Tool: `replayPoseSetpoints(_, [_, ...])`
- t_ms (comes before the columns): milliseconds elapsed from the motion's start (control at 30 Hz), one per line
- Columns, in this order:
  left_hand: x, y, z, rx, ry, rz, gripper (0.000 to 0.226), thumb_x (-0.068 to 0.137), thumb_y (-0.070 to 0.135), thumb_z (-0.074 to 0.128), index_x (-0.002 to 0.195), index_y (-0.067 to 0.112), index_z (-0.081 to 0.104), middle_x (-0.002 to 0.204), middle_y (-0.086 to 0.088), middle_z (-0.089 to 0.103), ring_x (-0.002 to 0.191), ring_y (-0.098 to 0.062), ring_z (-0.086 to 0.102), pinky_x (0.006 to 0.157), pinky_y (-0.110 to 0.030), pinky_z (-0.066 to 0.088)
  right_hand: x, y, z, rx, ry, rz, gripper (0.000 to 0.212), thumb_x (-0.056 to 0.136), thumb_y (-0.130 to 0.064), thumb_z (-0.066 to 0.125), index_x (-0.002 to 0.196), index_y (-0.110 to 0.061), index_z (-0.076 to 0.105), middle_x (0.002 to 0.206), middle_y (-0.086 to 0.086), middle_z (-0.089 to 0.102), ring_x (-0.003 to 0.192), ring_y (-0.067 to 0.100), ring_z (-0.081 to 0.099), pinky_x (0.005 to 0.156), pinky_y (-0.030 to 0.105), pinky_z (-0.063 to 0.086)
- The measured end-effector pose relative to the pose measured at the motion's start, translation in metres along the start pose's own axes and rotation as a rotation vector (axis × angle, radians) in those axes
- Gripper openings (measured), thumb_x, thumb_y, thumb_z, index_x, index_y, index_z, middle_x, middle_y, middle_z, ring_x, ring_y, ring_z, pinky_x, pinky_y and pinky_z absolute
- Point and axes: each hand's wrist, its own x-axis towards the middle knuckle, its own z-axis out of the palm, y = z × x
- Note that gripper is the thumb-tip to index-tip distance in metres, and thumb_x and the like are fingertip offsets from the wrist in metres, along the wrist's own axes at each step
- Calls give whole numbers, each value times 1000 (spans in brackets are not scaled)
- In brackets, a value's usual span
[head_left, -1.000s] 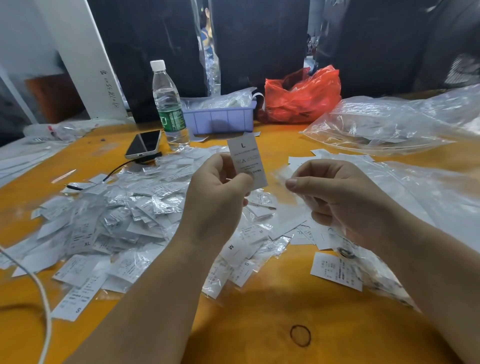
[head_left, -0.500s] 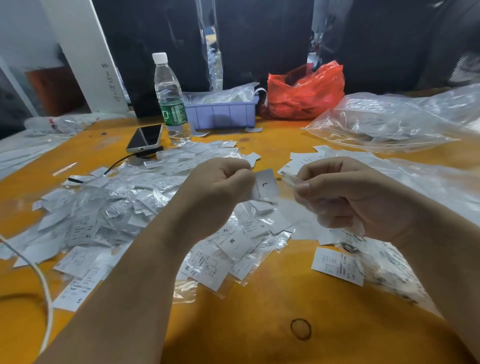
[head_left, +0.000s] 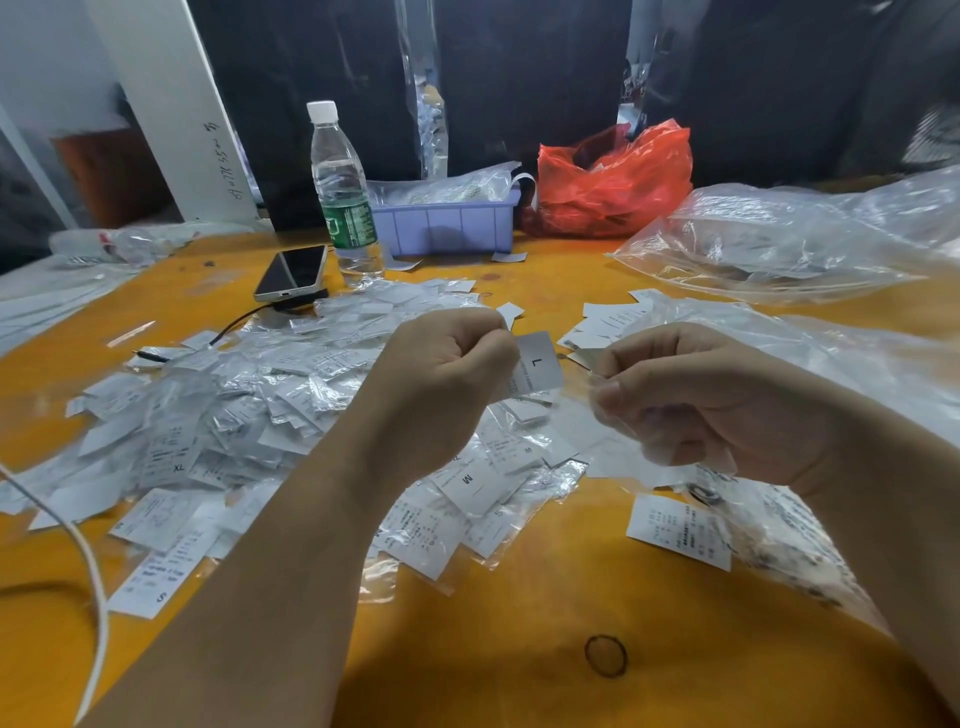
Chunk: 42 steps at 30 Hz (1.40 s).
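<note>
In the head view, the left hand (head_left: 441, 384) sits just left of the middle of the frame. Its fingers are curled into a fist and pinch a small white label (head_left: 537, 364) printed with an "L". The label sticks out of the fist at about 2 o'clock from the knuckles and is held up off the counter (head_left: 519, 649). Its long axis runs roughly from 7 o'clock to 1 o'clock. The lower end is hidden in the fingers, and the free end carrying the "L" points up and away toward 1 o'clock. The printed face is turned to the camera.

The right hand (head_left: 701, 400) is at 3 o'clock from the label and close to it without touching. Its fingers are curled and its thumb presses on a small clear sleeve (head_left: 597, 415). The sleeve's film drapes over the fingertips and reaches toward the label's lower edge.

A wide pile of bagged labels (head_left: 234, 415) spreads over the orange counter from 9 o'clock to under the left forearm. A water bottle (head_left: 343, 192), a phone (head_left: 291, 273) and a purple tray (head_left: 447, 223) stand at 11 to 12 o'clock. A red bag (head_left: 613, 182) sits at 1 o'clock, and large clear bags (head_left: 779, 234) lie at 2 o'clock. A loose label (head_left: 678, 530) lies at 4 o'clock, and a dark rubber band (head_left: 605, 656) lies at 5 o'clock.
</note>
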Motion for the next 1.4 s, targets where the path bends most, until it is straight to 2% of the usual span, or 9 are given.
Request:
replayPoseSetpoints(167, [-2, 1, 3, -6, -44, -7, 32, 79, 26, 41, 64, -2, 41, 56, 0, 35, 51, -9, 29, 45, -23, 23, 1, -1, 0, -9, 40, 3, 17, 76, -13, 63, 60, -12, 58, 56, 2, 29, 43, 8, 18, 39, 14, 22])
replayPoseSetpoints(267, [-1, 1, 2, -38, -57, -21, 31, 79, 27, 41, 65, -1, 44, 57, 2, 37, 53, -10, 32, 48, -28, 26, 1, -1, 0, -26, 60, 7, 15, 75, -14, 63, 60, -13, 60, 55, 2, 28, 42, 8, 18, 39, 14, 21])
replayPoseSetpoints(400, [0, 1, 1, -101, -98, -60, 28, 80, 29, 42, 66, 5, 48, 59, 5, 41, 57, -11, 37, 51, -28, 27, 0, -1, 1, -18, 69, 0, 14, 75, -14, 62, 62, -13, 65, 51, -3, 45, 40, 6, 23, 38, 15, 23])
replayPoseSetpoints(500, [1, 0, 1, -143, -116, -80, 25, 80, 29, 43, 65, 9, 49, 61, 7, 42, 58, -11, 38, 51, -27, 30, 0, -3, 1, -1, 80, -14, 14, 74, -13, 60, 62, -12, 67, 49, -4, 48, 37, 5, 25, 38, 15, 22])
replayPoseSetpoints(700, [3, -1, -2, -268, -133, -101, 21, 77, 23, 44, 61, 12, 52, 63, -2, 47, 56, -15, 41, 48, -22, 35, -1, -4, 2, 0, 77, -45, 17, 75, -13, 56, 62, -10, 65, 47, -5, 48, 36, 5, 25, 40, 17, 17])
replayPoseSetpoints(867, [4, -5, -4, -353, -126, -109, 20, 76, 20, 45, 60, 15, 56, 60, -1, 49, 56, -16, 42, 49, -26, 37, -1, -5, 1, 8, 77, -45, 15, 75, -12, 55, 65, -5, 63, 46, -5, 48, 36, 5, 24, 39, 15, 22])
replayPoseSetpoints(1000, [4, -6, -2, -341, -120, -111, 19, 76, 20, 45, 63, 11, 56, 62, -7, 44, 56, -19, 39, 50, -29, 35, -1, -5, 0, 26, 51, -41, 16, 76, -11, 53, 66, -4, 62, 45, -6, 48, 35, 5, 29, 39, 14, 23])
replayPoseSetpoints(1300, [4, -3, 0, -318, -129, -116, 18, 74, 20, 44, 60, 10, 52, 56, -3, 42, 56, -20, 38, 50, -28, 35, 0, -3, 0, -24, 74, -11, 20, 75, -15, 51, 60, -11, 64, 50, -3, 49, 36, 4, 33, 37, 13, 28])
replayPoseSetpoints(1400, [3, -3, 0, -279, -144, -122, 21, 75, 22, 44, 58, 13, 54, 58, -3, 43, 56, -20, 39, 51, -30, 34, 1, -3, 1, 30, 52, -15, 25, 76, -13, 49, 56, -13, 63, 47, -3, 39, 36, 6, 26, 38, 14, 25])
